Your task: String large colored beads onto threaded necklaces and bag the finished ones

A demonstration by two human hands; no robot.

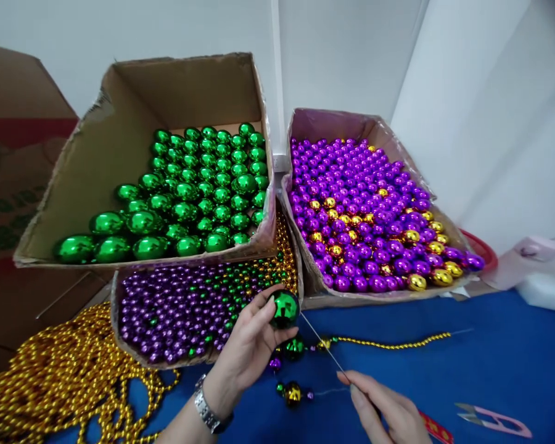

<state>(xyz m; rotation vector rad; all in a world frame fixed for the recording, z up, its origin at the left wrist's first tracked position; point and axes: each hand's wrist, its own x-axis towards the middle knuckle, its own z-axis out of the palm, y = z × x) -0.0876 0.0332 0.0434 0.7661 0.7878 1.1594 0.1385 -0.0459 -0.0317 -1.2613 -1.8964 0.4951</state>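
My left hand (250, 348) pinches a shiny green ball (285, 308) above the blue table (490, 370). My right hand (388, 413) is closed on a long thin needle (324, 345) whose tip points up at that ball. Under the ball lie strung beads: a green one (295, 349), a small purple one (274, 364), and a gold-green cluster (292, 393). A thin gold bead strand (393, 343) runs off to the right on the table.
A cardboard box of green balls (185, 191) stands at the back left, a box of purple and gold balls (365, 216) at the right. A lower box holds mixed bead strands (189, 308). Gold bead strings (69, 376) pile at left. Pink thread snips (494, 420) lie bottom right.
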